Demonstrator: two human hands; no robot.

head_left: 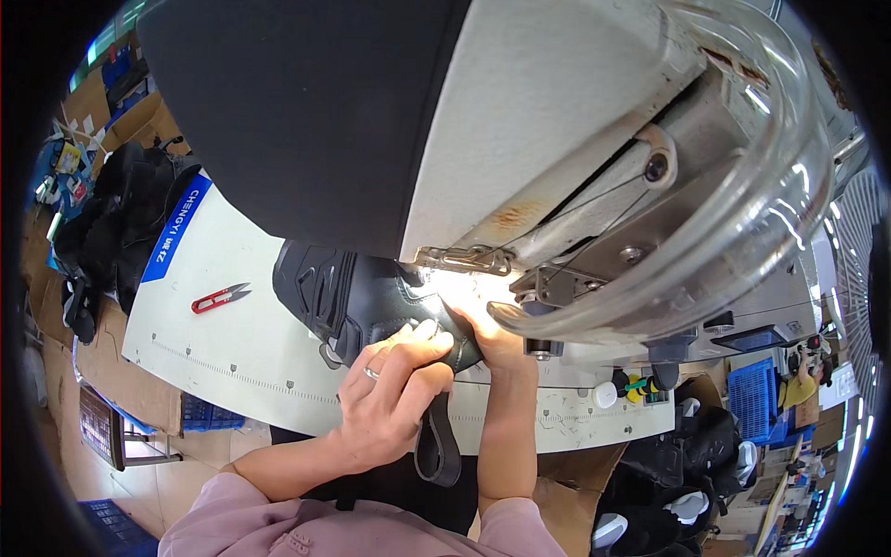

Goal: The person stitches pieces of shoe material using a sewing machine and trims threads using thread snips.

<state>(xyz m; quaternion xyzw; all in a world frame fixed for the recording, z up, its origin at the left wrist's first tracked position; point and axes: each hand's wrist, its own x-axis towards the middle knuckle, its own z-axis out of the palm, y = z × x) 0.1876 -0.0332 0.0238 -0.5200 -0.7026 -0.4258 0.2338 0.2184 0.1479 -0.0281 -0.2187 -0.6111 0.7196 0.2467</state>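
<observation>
A black stitched piece (376,290), which looks like a shoe upper with moulded ribs, lies under the head of a sewing machine (548,139). My left hand (394,390), a ring on one finger, is closed on its near edge with curled fingers. A black strap loop (438,450) hangs below that hand over the table edge. My right hand (492,334) holds the piece's right side, close to the brightly lit stitching area. Glare and the clear curved guard (742,251) partly cover its fingers. The needle point cannot be made out.
Red-handled thread snips (221,298) lie on the white table (241,348) at the left. Black goods (121,223) are heaped beyond its left end. Small containers (605,395) stand at the right edge, above more black pieces (682,464). A blue crate (752,399) is farther right.
</observation>
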